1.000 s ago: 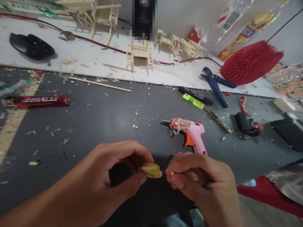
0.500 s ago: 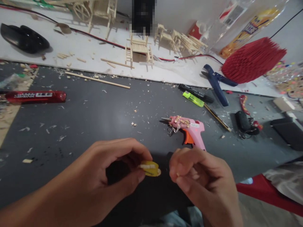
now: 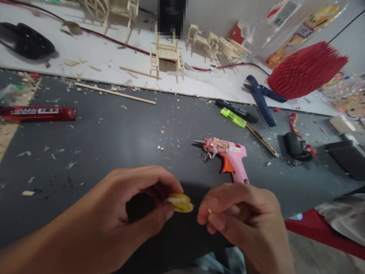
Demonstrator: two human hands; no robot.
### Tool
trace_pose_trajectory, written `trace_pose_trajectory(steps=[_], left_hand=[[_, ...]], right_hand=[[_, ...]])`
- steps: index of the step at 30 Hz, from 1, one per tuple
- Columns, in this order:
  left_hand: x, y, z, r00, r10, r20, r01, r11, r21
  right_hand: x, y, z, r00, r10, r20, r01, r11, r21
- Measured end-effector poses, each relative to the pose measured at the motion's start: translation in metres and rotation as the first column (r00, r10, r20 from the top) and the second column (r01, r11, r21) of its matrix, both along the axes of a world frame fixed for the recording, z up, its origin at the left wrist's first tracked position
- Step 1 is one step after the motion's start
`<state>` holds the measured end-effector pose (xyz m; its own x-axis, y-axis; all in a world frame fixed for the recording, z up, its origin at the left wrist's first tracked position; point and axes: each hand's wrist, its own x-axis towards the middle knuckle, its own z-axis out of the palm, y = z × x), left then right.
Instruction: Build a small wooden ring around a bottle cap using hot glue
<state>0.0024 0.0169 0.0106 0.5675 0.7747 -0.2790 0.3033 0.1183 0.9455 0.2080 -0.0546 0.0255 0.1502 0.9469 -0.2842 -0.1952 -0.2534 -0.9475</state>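
Note:
My left hand pinches a small yellow round piece with pale wooden bits stuck on its top, held between thumb and forefinger. My right hand is curled just to its right, fingertips pressed on a tiny wooden bit. A small gap separates the bit from the yellow piece. Both hands hover low over the dark grey mat, close to my body. A pink glue gun lies on the mat just beyond my right hand.
A red cutter lies at the left. A green lighter, black marker, pencil and blue pliers lie at the right. Small wooden chair models stand on the white board behind. A long stick lies at the mat's edge.
My right hand drew back slightly, then came closer to the yellow piece again. The view tilted a little, so the things on the table sit higher in the picture.

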Motion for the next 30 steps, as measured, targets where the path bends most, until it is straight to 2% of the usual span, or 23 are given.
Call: trace_pose_trajectory(steps=[7, 12, 15, 18, 20, 25, 30], left_hand=[[0.001, 0.0, 0.003, 1.0, 0.016, 0.009, -0.016, 0.999, 0.044], [0.0, 0.0, 0.003, 1.0, -0.006, -0.018, 0.007, 1.0, 0.022], [-0.001, 0.0, -0.001, 1.0, -0.002, -0.014, 0.002, 1.0, 0.026], [-0.003, 0.0, -0.006, 1.0, -0.003, -0.005, 0.004, 0.992, 0.128], [-0.005, -0.001, -0.007, 1.0, -0.006, 0.006, 0.004, 0.974, 0.225], [-0.006, -0.003, -0.009, 0.999, -0.014, 0.033, -0.002, 0.891, 0.454], [-0.005, -0.007, -0.013, 0.997, 0.039, 0.07, -0.068, 0.871, 0.486]], right_hand=[[-0.001, 0.0, -0.005, 0.999, -0.005, 0.038, 0.004, 1.0, 0.012], [-0.007, 0.006, -0.002, 0.963, -0.046, 0.264, 0.041, 0.999, 0.025], [-0.011, 0.01, 0.003, 0.943, -0.035, 0.33, 0.052, 0.998, -0.042], [-0.014, 0.012, 0.006, 0.947, -0.014, 0.32, 0.058, 0.99, -0.128], [-0.016, 0.012, 0.007, 0.945, -0.023, 0.327, 0.072, 0.988, -0.14], [-0.019, 0.01, 0.008, 0.933, -0.037, 0.359, 0.086, 0.989, -0.121], [-0.017, 0.01, 0.007, 0.921, 0.018, 0.389, 0.03, 0.993, -0.117]])
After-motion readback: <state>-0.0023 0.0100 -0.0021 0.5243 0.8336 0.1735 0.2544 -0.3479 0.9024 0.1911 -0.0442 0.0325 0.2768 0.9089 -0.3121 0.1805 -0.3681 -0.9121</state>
